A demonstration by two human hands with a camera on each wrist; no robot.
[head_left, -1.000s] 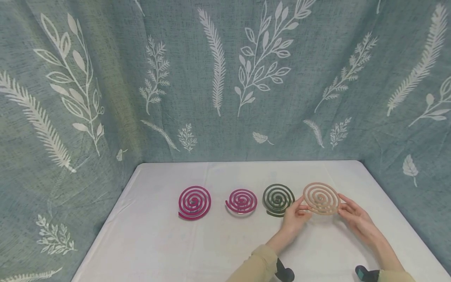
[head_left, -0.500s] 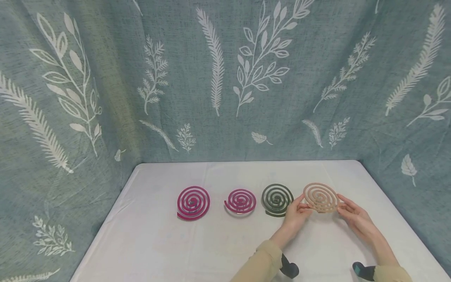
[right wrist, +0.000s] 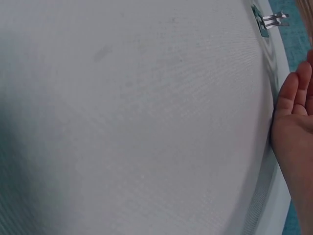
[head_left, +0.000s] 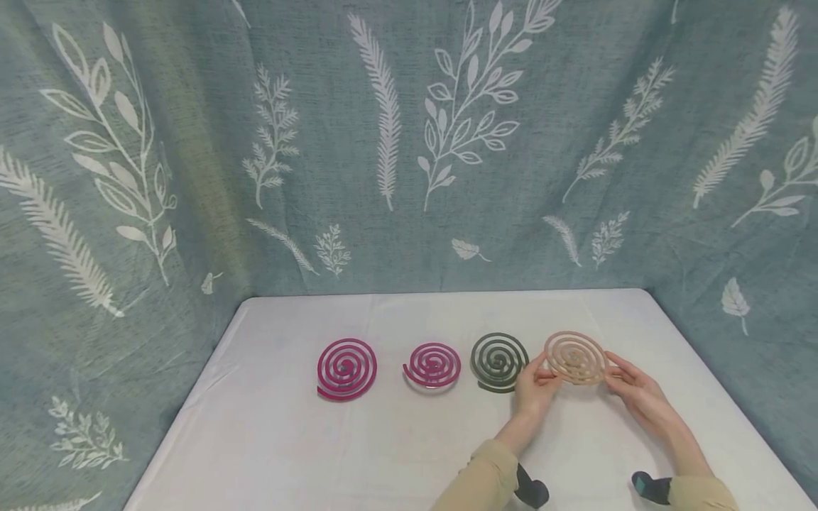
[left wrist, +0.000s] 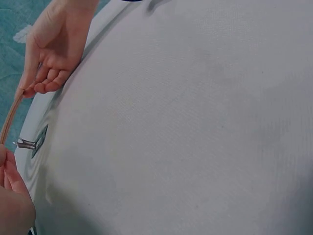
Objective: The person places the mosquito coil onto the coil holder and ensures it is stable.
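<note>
A tan mosquito coil [head_left: 574, 358] is held by its edge between both hands, tilted above the table. My left hand [head_left: 534, 389] pinches its left side, while my right hand [head_left: 644, 399] pinches the right side. In the left wrist view the coil [left wrist: 10, 120] shows edge-on as a thin curved strip, spanning the two hands. Below it, a small stand [left wrist: 28, 144] with upright metal prongs sits on the table; the right wrist view also shows this stand [right wrist: 271, 20]. The head view does not show the stand clearly.
To the left, in a row, are a dark green coil [head_left: 500, 363], a smaller magenta coil [head_left: 433, 365] and a larger magenta coil [head_left: 347, 369]. The green one lies close beside my left hand. A white-covered table [head_left: 287, 447] is bounded by a patterned teal curtain [head_left: 409, 248].
Both hands keep their pinch on the tan coil, which now appears slightly flatter than a second ago. The whole head view has shifted a little; the other coils stay put.
</note>
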